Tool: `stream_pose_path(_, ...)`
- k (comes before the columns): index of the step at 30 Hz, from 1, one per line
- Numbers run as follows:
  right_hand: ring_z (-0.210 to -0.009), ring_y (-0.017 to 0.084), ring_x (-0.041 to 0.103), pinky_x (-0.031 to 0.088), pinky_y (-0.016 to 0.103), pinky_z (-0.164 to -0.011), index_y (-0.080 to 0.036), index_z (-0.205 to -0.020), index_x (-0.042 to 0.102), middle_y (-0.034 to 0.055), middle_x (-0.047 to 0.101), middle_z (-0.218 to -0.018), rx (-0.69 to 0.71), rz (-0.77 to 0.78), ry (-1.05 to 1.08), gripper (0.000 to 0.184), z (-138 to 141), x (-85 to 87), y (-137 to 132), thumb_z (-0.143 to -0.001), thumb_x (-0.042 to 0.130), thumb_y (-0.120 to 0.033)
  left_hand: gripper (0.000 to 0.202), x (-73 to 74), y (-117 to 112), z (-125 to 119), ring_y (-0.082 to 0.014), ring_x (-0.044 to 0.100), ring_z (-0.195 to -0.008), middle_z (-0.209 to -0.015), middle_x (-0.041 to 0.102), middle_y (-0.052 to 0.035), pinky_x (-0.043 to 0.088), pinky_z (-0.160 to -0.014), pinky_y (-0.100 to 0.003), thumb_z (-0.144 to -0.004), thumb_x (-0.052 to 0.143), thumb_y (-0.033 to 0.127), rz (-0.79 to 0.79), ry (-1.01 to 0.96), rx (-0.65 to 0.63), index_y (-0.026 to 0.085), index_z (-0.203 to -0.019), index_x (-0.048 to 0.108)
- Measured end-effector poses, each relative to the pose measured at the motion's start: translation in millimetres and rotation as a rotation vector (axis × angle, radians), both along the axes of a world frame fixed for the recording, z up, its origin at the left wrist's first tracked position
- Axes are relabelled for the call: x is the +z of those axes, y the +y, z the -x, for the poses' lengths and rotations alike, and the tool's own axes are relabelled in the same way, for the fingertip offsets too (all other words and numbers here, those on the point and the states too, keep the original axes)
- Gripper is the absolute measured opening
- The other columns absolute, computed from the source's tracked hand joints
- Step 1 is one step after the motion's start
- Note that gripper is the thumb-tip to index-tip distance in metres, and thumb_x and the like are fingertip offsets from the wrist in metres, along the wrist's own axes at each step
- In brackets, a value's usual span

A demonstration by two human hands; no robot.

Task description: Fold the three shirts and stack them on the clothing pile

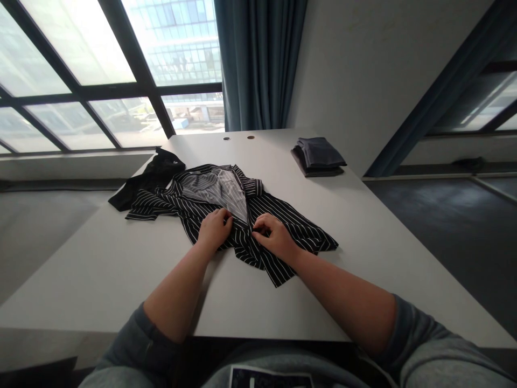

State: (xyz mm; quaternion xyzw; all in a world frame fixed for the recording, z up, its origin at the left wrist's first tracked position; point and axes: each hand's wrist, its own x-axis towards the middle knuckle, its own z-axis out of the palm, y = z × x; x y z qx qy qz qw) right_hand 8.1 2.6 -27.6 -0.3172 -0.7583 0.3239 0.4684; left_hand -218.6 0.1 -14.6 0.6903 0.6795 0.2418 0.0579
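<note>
White tabletop (pixel 121 269) holds a black-and-white striped shirt (pixel 278 207) at its centre, front opening (pixel 238 207) running away between the hands; left hand (pixel 215 229) curls on it, grip unclear, right hand (pixel 274 234) pinches its edge.

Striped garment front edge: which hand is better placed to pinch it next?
Probably the right hand: its fingertips sit at the front edge of the striped garment. The left hand lies on the cloth beside the opening, next to the grey inner lining.
</note>
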Motion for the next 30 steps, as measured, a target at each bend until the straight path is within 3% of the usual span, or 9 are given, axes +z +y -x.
stream_pose_path(2,-0.099,0.022,0.068,0.055,0.039,-0.090,-0.023,-0.088,0.066,0.0062,0.073,-0.104,0.042,-0.141,-0.060,0.012,0.3,1.6,-0.8,-0.083,0.071,-0.014,0.023,-6.1,5.0,6.8,-0.0321,0.067,-0.107,-0.111,0.072,-0.0127,0.049,-0.097,-0.044,-0.098,0.057,0.035,0.097,0.070,0.078,0.020,-0.106,0.072)
stream_pose_path(5,-0.109,0.024,0.068,0.050,0.044,-0.102,-0.023,-0.090,0.067,0.0062,0.076,-0.110,0.132,-0.261,-0.153,0.016,1.0,2.4,-2.6,-0.083,0.072,-0.009,0.028,-11.2,9.4,12.1,-0.0321,0.067,-0.111,-0.118,0.071,-0.0127,0.049,-0.098,-0.043,-0.099,0.056,0.036,0.143,0.081,0.073,0.022,-0.114,0.074)
stream_pose_path(10,-0.106,0.024,0.069,0.051,0.043,-0.102,-0.022,-0.096,0.071,0.0054,0.077,-0.106,0.205,-0.258,-0.314,0.020,0.6,-1.7,-1.0,-0.083,0.073,-0.007,0.022,-5.1,7.1,12.1,-0.0256,0.068,-0.102,-0.105,0.075,-0.0068,0.050,-0.093,-0.035,-0.097,0.055,0.032,0.077,0.027,-0.090,0.024,-0.102,0.075)
stream_pose_path(16,-0.107,0.022,0.070,0.050,0.040,-0.104,-0.021,-0.097,0.077,0.0053,0.079,-0.111,0.261,-0.228,-0.401,0.013,-0.8,-8.8,2.3,-0.090,0.070,-0.012,0.012,-5.0,4.7,12.3,-0.0228,0.068,-0.094,-0.101,0.074,-0.0039,0.049,-0.083,-0.031,-0.089,0.066,0.027,0.152,0.043,-0.287,0.025,-0.097,0.075)
stream_pose_path(20,-0.097,0.022,0.070,0.052,0.038,-0.095,-0.021,-0.097,0.078,0.0052,0.080,-0.099,0.090,-0.173,-0.416,0.013,6.6,-0.7,3.7,-0.094,0.067,-0.014,0.011,-12.2,7.4,13.2,-0.0217,0.067,-0.090,-0.096,0.073,-0.0038,0.047,-0.080,-0.030,-0.091,0.061,0.024,0.136,0.050,-0.286,0.025,-0.092,0.072)
stream_pose_path(25,-0.097,0.023,0.066,0.047,0.039,-0.099,-0.020,-0.087,0.077,0.0073,0.078,-0.096,-0.181,-0.191,-0.472,0.012,33.8,17.6,20.1,-0.095,0.068,-0.019,0.013,-13.8,8.2,13.6,-0.0217,0.067,-0.085,-0.092,0.074,-0.0030,0.045,-0.075,-0.030,-0.094,0.055,0.025,0.114,-0.001,-0.238,0.025,-0.094,0.068)
stream_pose_path(30,-0.084,0.021,0.069,0.048,0.031,-0.077,-0.019,-0.088,0.077,0.0067,0.078,-0.090,-0.203,0.076,-0.587,0.015,54.1,12.1,40.7,-0.087,0.079,-0.034,0.007,-11.6,7.2,13.7,-0.0237,0.069,-0.089,-0.094,0.075,-0.0039,0.045,-0.076,-0.031,-0.092,0.059,0.024,0.120,-0.084,-0.121,0.024,-0.095,0.066)
